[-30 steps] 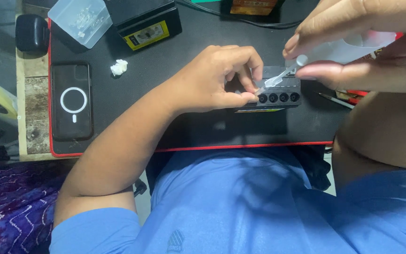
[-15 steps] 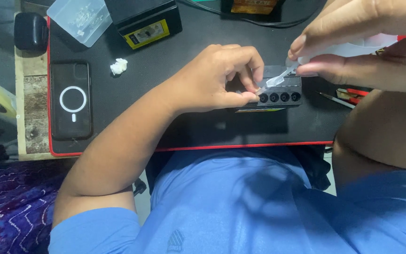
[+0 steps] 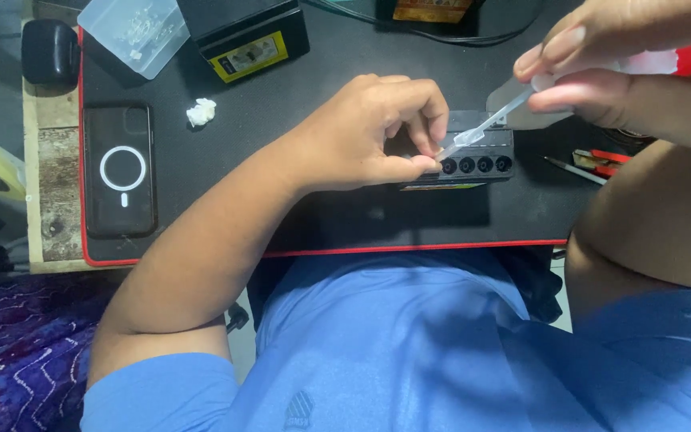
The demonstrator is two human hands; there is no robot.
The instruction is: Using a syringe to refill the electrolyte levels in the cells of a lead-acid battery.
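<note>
A small grey box-shaped battery (image 3: 485,152) with a row of round openings along its top lies on the black desk mat (image 3: 345,216). My left hand (image 3: 377,136) rests on its left end, fingertips pinching it beside the leftmost opening. My right hand (image 3: 601,64) is raised above and to the right, thumb and fingers closed on a clear plastic dropper (image 3: 481,128). The dropper slants down to the left and its tip sits at the leftmost opening, next to my left fingertips.
A phone (image 3: 120,170) lies face up at the mat's left edge. A crumpled white wad (image 3: 201,112), a clear plastic container (image 3: 133,32), a black box with a yellow label (image 3: 245,36) and a black pouch (image 3: 48,52) sit behind. A red-handled tool (image 3: 593,164) lies at right.
The dropper's tip has come down and left onto the battery's leftmost opening. My left hand has stayed on the battery.
</note>
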